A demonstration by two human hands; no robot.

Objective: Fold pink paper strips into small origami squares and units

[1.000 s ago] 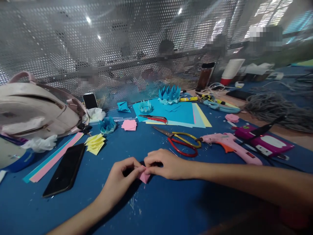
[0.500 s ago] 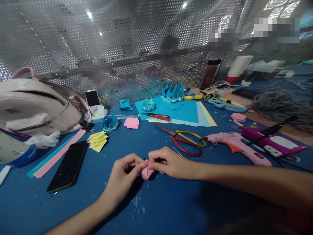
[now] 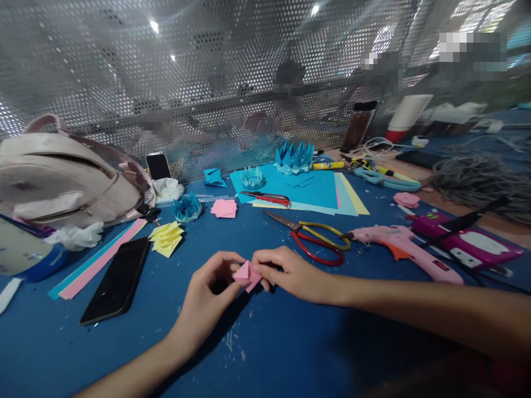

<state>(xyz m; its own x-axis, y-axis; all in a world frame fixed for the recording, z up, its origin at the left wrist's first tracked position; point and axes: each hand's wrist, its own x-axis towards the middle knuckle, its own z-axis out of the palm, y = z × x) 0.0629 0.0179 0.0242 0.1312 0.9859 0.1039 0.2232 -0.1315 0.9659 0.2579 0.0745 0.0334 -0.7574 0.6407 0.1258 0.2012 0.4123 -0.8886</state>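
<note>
Fingers (image 3: 232,265) of left hand (image 3: 207,301) and right hand (image 3: 290,273) pinch a pink paper (image 3: 247,275) mid-fold above the worktop (image 3: 290,354); the next crease likely needs aligned edges.

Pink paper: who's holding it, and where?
Both hands hold the small folded pink paper. The left hand pinches its left edge and the right hand pinches its right edge, just above the blue table.
</note>
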